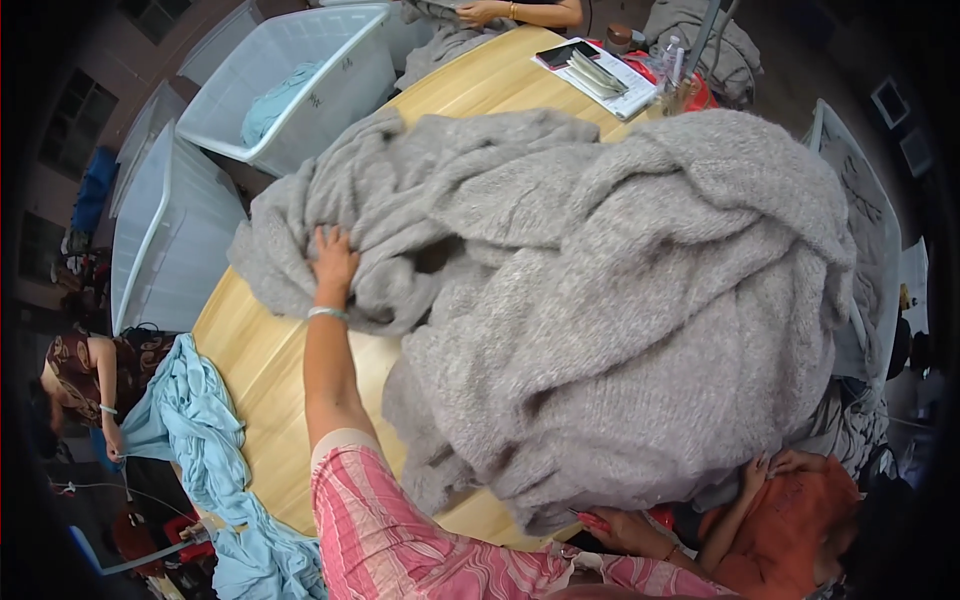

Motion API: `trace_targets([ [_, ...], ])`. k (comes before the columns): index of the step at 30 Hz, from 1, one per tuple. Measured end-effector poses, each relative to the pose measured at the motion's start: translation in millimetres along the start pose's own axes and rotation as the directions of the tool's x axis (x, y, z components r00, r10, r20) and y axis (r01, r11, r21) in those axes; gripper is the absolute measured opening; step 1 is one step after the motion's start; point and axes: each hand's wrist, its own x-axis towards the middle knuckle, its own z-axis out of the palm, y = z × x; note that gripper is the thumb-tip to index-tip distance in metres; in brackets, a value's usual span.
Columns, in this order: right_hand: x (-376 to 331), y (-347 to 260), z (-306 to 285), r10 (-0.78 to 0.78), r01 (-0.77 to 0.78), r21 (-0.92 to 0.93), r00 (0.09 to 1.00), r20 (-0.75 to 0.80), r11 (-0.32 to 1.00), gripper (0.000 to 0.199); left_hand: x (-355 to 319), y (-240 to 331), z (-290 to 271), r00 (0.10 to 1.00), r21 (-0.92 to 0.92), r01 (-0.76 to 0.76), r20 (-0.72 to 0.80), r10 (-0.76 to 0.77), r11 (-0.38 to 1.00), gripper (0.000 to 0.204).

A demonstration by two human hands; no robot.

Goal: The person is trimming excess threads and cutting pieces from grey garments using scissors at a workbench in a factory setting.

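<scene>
A large heap of grey knitted fabric (620, 300) covers most of the table, piled in thick folds. My left hand (336, 264) reaches out to the far left part of the heap. Its fingers are spread and lie flat on the knit. Low in the view, at the heap's near edge, my right hand (625, 533) is closed around a small red-handled tool (592, 521). Only part of the tool shows, so its exact kind is unclear. A bangle sits on my left wrist, and my sleeves are pink patterned.
Light blue cloth (205, 430) hangs over the left table edge (275, 440), handled by a person (95, 370). Pale plastic bins (330, 100) stand beyond. Papers (625, 95) and a phone (567, 53) lie at the back. Someone in orange (785, 520) works close at right.
</scene>
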Motion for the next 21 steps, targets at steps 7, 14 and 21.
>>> trace_targets([
  [7, 2, 7, 29, 0.001, -0.009, -0.176, 0.999, -0.048, 0.984, 0.029, -171, -163, 18, 0.98, -0.134, -0.134, -0.166, 0.111, 0.982, 0.055],
  [14, -11, 4, 71, -0.052, -0.005, -0.246, 0.973, -0.226, 0.969, 0.028, -364, -176, 15, 0.985, -0.195, -0.138, -0.129, 0.114, 0.971, 0.058],
  [21, -17, 3, 142, -0.156, 0.053, -0.287, 0.924, -0.349, 0.956, 0.027, -507, -137, 45, 0.987, -0.209, -0.146, -0.093, 0.129, 0.967, 0.061],
])
